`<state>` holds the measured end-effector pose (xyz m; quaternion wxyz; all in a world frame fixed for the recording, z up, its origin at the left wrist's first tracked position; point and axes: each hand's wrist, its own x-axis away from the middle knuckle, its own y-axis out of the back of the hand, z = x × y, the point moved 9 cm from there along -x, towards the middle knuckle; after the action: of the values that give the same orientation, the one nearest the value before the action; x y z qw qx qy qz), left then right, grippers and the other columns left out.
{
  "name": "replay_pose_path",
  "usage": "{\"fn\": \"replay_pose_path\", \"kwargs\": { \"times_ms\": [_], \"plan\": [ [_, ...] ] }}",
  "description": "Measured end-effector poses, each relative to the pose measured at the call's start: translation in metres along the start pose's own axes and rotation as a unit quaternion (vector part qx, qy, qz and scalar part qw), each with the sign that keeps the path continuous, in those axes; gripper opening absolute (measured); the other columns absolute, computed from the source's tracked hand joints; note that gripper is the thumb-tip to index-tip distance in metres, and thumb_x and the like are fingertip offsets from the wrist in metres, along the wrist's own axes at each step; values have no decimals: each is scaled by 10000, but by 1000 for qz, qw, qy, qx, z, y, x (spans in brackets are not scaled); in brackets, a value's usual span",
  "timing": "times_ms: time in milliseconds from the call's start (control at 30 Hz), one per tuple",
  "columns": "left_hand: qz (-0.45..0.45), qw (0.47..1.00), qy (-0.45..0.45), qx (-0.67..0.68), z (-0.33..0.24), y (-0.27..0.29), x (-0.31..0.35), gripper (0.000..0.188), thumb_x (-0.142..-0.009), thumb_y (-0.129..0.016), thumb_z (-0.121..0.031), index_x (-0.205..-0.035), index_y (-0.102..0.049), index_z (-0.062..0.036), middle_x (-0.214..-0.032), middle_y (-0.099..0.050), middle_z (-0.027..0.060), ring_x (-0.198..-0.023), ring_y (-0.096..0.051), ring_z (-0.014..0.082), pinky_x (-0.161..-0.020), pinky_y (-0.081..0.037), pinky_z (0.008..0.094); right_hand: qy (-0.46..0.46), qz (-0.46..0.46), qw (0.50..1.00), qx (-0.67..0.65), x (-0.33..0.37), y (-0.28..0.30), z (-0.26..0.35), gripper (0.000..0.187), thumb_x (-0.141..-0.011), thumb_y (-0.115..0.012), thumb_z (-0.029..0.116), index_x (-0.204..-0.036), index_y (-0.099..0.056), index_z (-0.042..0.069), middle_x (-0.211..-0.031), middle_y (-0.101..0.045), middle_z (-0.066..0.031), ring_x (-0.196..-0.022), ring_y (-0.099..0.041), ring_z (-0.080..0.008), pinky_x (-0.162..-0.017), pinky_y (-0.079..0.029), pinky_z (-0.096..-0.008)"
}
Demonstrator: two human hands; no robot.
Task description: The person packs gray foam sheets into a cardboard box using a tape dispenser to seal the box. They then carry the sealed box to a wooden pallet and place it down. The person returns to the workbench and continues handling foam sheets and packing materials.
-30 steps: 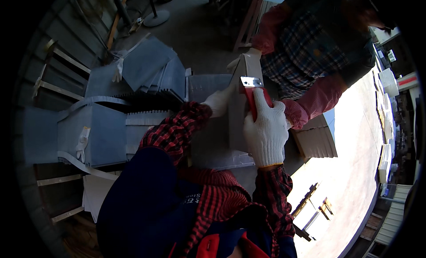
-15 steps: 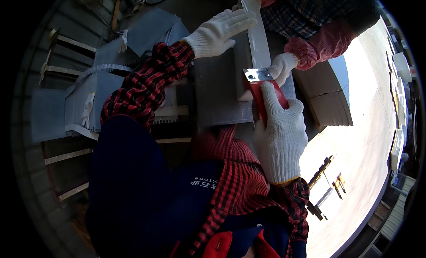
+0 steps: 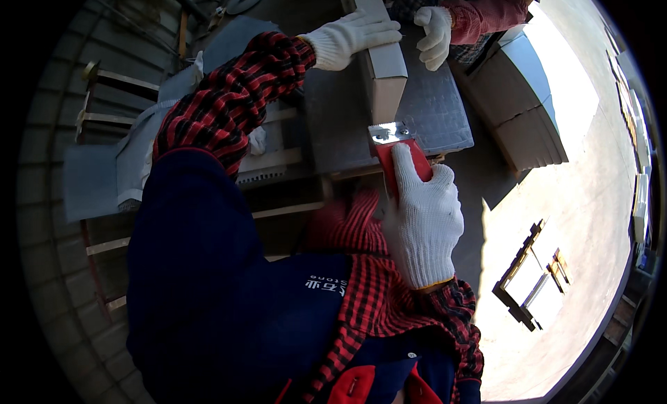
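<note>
Gripping a red dispenser [image 3: 415, 158], the gloved right hand [image 3: 425, 223] is closed round its body, index finger laid forward along it, just off the near end of the box [image 3: 386, 69]; the metal blade [image 3: 390, 132] at the front is turned toward that end, and whether the two touch cannot be told. The gloved left hand [image 3: 347, 40] is flattened out, grasping nothing, its straight fingers reaching over the box's top from the left; how firmly they press cannot be told. The box, long and pale, lies lengthwise away from the wearer on a grey table [image 3: 438, 120]. Just right of the box is a co-worker's gloved hand [image 3: 433, 37], apart from it, fingers loosely bent, below a pinkish sleeve [image 3: 486, 18]. Farther right of the box stands a cardboard stack [image 3: 517, 102]. Well left of the box are grey sheets [image 3: 89, 182] and a slatted rack [image 3: 114, 119]. Beyond the box, to the left, is a round base [image 3: 244, 1].
</note>
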<state>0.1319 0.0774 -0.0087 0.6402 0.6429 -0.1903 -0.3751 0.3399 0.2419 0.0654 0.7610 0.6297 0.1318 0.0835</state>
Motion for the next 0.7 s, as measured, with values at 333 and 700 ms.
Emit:
{"fn": "replay_pose_path", "kwargs": {
  "times_ms": [333,700],
  "plan": [
    [21,947,70,314,-10,8,9,640,-808,-577,40,-1416,-543,-159,-1536,-424,93,-1436,-339,296,-1198,-267,416,9,50,997,59,-42,-51,-3,452,-808,-700,118,-1229,-537,107,-953,-568,-186,-780,-663,-336,-575,-565,-417],
    [-215,962,89,141,-39,-2,26,612,-798,-785,-353,-1351,-552,-229,-1464,-503,89,-1391,-390,339,-1188,-255,538,153,32,971,181,-78,-104,20,160,-829,-661,174,-932,-664,51,-906,-604,-124,-772,-641,-255,-526,-479,-377]
  ]
}}
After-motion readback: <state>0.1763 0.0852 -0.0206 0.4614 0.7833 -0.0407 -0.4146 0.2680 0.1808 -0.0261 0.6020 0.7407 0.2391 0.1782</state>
